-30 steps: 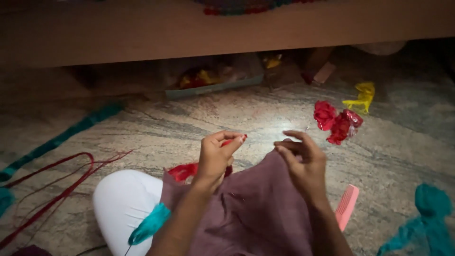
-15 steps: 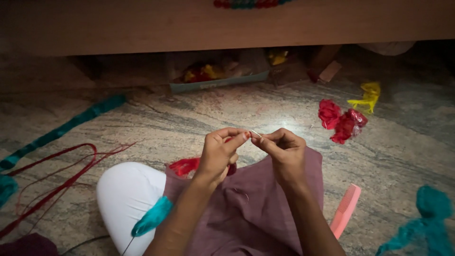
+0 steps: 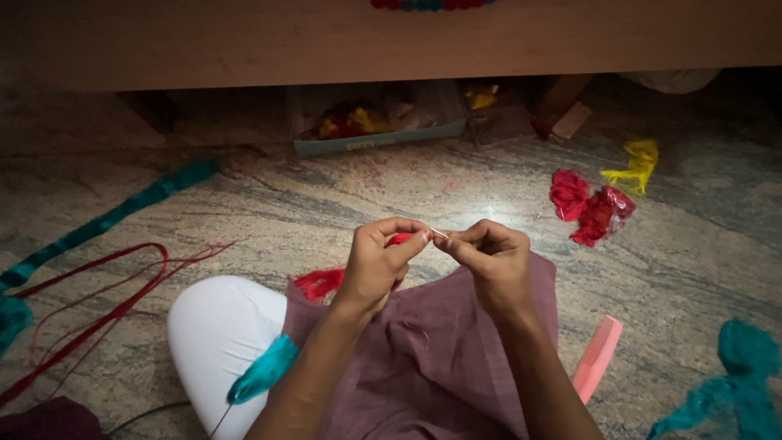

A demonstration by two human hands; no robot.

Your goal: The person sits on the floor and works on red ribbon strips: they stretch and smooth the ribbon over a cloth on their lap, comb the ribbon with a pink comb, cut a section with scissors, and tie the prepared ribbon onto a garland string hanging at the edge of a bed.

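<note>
My left hand [image 3: 381,262] and my right hand [image 3: 487,254] meet in front of me over my lap. Between their fingertips runs a thin pale needle [image 3: 439,234]. My left hand pinches one end and also holds a bit of red yarn [image 3: 398,239]. My right hand pinches close at the other end; any thread there is too fine to see. More red yarn [image 3: 319,283] lies on the mauve cloth [image 3: 440,358] that covers my lap. A teal tassel [image 3: 262,369] rests by my white-clad knee [image 3: 213,334].
On the stone floor lie red yarn strands [image 3: 98,310] and a teal strip [image 3: 114,213] at left, red tufts [image 3: 588,209] and a yellow tuft [image 3: 635,165] at right, a pink comb [image 3: 597,357], teal yarn [image 3: 737,383]. A tray of yarn [image 3: 375,126] sits under a wooden bench [image 3: 391,41].
My hands were apart a second ago; they have come together, fingertips meeting at the needle, and have stayed there for the last half second.
</note>
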